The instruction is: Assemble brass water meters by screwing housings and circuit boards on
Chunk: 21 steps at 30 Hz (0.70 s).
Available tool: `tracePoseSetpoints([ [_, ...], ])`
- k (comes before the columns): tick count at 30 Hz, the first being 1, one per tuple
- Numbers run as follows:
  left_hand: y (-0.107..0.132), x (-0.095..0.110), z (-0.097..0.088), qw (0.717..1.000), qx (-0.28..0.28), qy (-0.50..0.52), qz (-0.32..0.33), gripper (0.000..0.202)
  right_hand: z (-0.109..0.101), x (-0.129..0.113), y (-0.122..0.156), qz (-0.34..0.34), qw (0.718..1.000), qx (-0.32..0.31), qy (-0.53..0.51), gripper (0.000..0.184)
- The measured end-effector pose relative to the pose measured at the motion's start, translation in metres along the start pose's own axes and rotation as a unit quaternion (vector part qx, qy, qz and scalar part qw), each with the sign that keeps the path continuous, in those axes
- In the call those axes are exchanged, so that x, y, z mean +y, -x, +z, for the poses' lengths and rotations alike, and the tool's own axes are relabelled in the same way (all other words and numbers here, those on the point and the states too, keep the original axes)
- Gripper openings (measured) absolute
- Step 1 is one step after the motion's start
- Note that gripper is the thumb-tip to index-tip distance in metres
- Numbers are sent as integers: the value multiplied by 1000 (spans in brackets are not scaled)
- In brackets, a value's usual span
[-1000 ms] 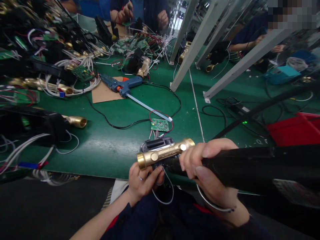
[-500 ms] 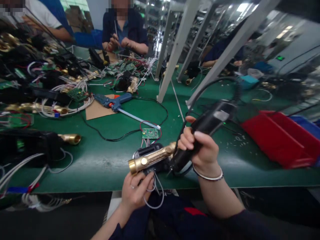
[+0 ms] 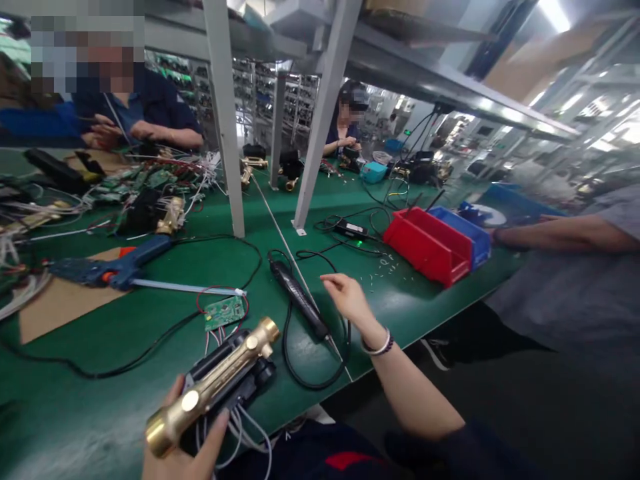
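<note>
My left hand (image 3: 187,448) grips a brass tube fitting (image 3: 213,385) joined to a black housing (image 3: 231,375), held at the near edge of the green table (image 3: 125,333). White wires hang from the housing past my fingers. A small green circuit board (image 3: 224,311) lies just beyond, tied to the housing by thin wires. My right hand (image 3: 349,299) hovers empty, fingers loosely apart, just right of a black electric screwdriver (image 3: 300,299) that lies on the table with its cord looped around it.
A blue glue gun (image 3: 113,269) rests on brown cardboard (image 3: 55,303) at left. Red bin (image 3: 427,247) and blue bin (image 3: 467,230) stand at right. Grey frame posts (image 3: 227,133) rise mid-table. Co-workers sit across the table, and another person's arm (image 3: 565,233) reaches in at right.
My right hand has laid the black screwdriver down on the table and let go. The view has swung up and to the right. My left hand still holds the brass fitting.
</note>
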State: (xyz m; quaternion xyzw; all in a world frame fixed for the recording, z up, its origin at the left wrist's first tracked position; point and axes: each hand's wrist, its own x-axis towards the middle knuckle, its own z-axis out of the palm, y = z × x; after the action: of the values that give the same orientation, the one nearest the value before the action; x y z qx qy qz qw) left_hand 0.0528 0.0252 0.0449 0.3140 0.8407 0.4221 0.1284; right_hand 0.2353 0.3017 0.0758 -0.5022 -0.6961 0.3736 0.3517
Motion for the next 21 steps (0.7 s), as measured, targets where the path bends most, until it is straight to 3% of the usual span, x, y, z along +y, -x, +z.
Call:
tracePoseSetpoints([
  [3, -5, 10, 3, 999, -3, 4, 37, 73, -55, 26, -8, 35, 992, 87, 83, 14],
  [5, -5, 5, 6, 998, -2, 14, 57, 68, -80, 45, -10, 65, 985, 100, 124, 8],
  [9, -6, -14, 11, 996, 11, 22, 90, 66, -93, 66, -9, 88, 978, 87, 168, 7],
  [11, -7, -21, 11, 994, 15, 12, 108, 66, -87, 62, -6, 80, 979, 81, 171, 11],
  [14, -5, -21, 6, 991, -11, -6, 132, 64, -67, 37, 10, 43, 988, 47, 139, 14],
  [17, -2, -16, 2, 989, -35, -13, 145, 63, -33, -6, 46, -36, 995, -74, 63, 17],
  [19, -1, -14, 0, 988, -34, -13, 150, 63, -6, -37, 78, -155, 963, -219, 1, 12],
  [21, 0, -13, 0, 987, -40, -10, 157, 63, 22, -60, 107, -262, 914, -310, -15, 9],
])
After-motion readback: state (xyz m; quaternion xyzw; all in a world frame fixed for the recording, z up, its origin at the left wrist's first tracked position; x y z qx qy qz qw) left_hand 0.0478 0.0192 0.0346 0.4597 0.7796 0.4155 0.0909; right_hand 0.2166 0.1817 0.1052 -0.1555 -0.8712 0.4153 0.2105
